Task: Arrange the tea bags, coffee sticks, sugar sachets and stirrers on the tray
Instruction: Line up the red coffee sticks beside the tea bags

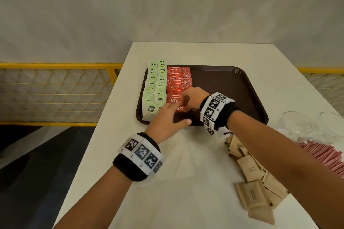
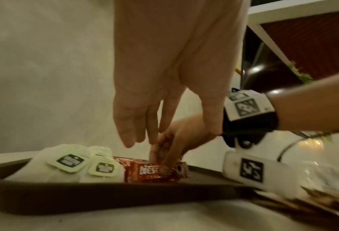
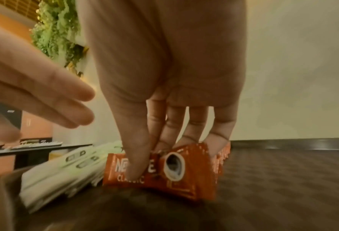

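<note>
At the tray's near edge: right hand (image 3: 164, 87) pinches the front coffee stick (image 3: 160, 171); left hand (image 1: 167, 119) hovers with fingers straight, holding nothing.

Nearest the person, brown sugar sachets (image 1: 253, 171) lie loose on the white table (image 1: 186, 201), with pink stirrers (image 1: 327, 154) at the right edge; both are still off the tray (image 1: 232, 83). Risk, as judged: the stick is gripped by thumb and fingertips while standing on its edge, so a careless release could tip it forward or knock the red row behind it. The left hand, just beside the tea bags (image 1: 154, 89), could brush those stacks askew. Clear glass bowls (image 1: 301, 126) stand near the right forearm and could be struck on the reach back for sachets. Beyond, the tray's right portion lies bare.
</note>
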Demonstrator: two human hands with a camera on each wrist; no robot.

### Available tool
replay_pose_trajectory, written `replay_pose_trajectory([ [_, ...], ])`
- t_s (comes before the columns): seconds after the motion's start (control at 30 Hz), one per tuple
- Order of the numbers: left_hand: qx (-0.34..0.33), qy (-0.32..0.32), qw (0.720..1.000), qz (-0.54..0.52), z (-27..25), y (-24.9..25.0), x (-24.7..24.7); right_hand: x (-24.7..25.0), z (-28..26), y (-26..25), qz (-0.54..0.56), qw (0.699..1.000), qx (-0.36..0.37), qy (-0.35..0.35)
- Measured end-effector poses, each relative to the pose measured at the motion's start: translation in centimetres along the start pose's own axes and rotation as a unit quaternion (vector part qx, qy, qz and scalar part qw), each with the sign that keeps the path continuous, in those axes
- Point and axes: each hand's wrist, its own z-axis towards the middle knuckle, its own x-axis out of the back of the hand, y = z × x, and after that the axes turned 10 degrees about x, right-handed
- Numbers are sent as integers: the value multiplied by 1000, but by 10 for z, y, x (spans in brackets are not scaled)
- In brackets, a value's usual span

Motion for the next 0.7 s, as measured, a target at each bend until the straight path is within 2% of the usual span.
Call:
replay_pose_trajectory([
  [0.1,31,-85,983,162,4,0,-22,-6,10,-4,-45,999,-2,-20],
  [0.2,53,-115,963,236,9,0,-37,-6,14,-6,-82,996,6,-30],
  [0.33,77,-118,956,257,21,-3,-44,-4,13,-5,-97,995,15,-19],
  [0.6,87,-110,950,280,32,-9,-46,-3,10,1,-39,999,-9,12],
  [0.7,80,-111,951,278,30,-8,-44,6,1,7,67,992,-54,89],
])
